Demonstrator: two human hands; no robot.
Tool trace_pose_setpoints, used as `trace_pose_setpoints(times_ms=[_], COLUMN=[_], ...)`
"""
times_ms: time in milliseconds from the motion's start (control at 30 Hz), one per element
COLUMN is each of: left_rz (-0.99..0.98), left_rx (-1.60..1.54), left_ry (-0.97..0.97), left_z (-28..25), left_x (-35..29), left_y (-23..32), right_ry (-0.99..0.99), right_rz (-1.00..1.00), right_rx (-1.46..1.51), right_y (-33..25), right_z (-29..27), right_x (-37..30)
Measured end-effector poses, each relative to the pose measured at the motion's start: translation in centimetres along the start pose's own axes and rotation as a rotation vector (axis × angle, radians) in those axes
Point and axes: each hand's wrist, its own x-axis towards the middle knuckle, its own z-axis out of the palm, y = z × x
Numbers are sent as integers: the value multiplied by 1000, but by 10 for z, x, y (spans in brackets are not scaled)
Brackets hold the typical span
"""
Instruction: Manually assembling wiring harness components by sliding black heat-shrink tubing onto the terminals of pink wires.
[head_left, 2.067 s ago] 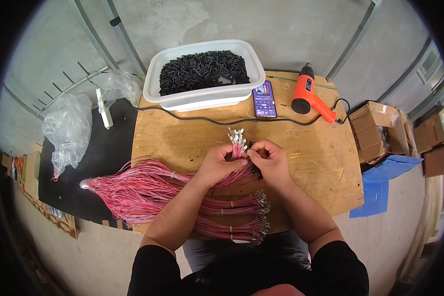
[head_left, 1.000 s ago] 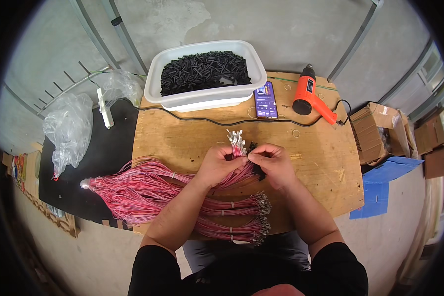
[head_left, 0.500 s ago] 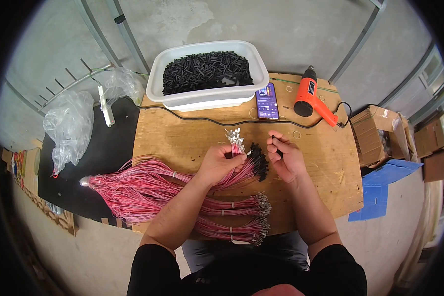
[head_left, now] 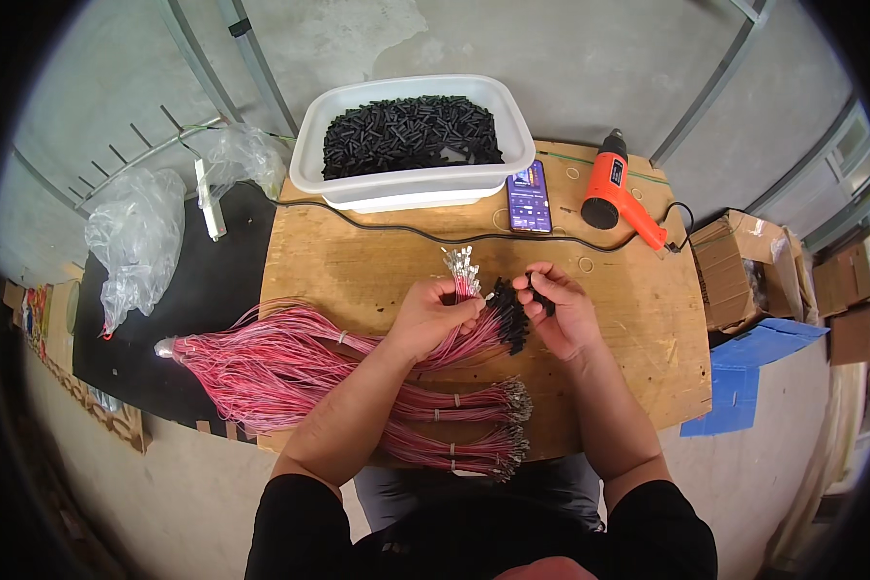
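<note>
My left hand (head_left: 430, 317) is closed around a bunch of thin pink-red wires (head_left: 462, 280) whose bare metal terminals stick up above the fingers. Just right of it, other wire ends from the bunch carry black sleeves (head_left: 507, 319). My right hand (head_left: 565, 319) has its fingers curled around small black sleeves (head_left: 539, 296), close beside those covered ends. The long wires (head_left: 251, 372) fan out leftward to one gathered end. Nearer me, tied wire bundles (head_left: 454, 400) lie with their metal-tipped ends to the right.
A white plastic tub (head_left: 311, 172) of loose black sleeves (head_left: 406, 135) stands at the back of the wooden table (head_left: 628, 319). Right of it are a phone (head_left: 529, 205) and an orange heat gun (head_left: 606, 184). A black cable (head_left: 406, 230) crosses the table. Plastic bags (head_left: 140, 242) lie left.
My right hand has shifted slightly left, toward the bunch, and its fingers have curled in more. My left hand keeps its grip on the wires.
</note>
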Motion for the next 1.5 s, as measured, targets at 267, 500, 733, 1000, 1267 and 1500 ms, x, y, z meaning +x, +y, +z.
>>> trace_pose_setpoints(times_ms=[267, 500, 733, 1000, 1267, 1500], left_rz=[33, 59, 49, 41, 76, 72], left_rx=[-95, 3, 62, 113, 163, 219], left_ry=[-31, -30, -53, -53, -63, -60], left_z=[-1, -5, -5, -3, -3, -4], left_x=[1, 2, 3, 0, 2, 3], left_y=[1, -2, -3, 4, 1, -1], right_ry=[-46, -53, -42, -5, -82, -126], right_rz=[-32, -203, -228, -217, -289, -357], right_rx=[-150, -367, -436, -436, -546, -683], right_y=[6, 16, 21, 22, 20, 15], right_z=[-3, 11, 12, 17, 12, 10], right_x=[0, -6, -8, -10, -8, -8])
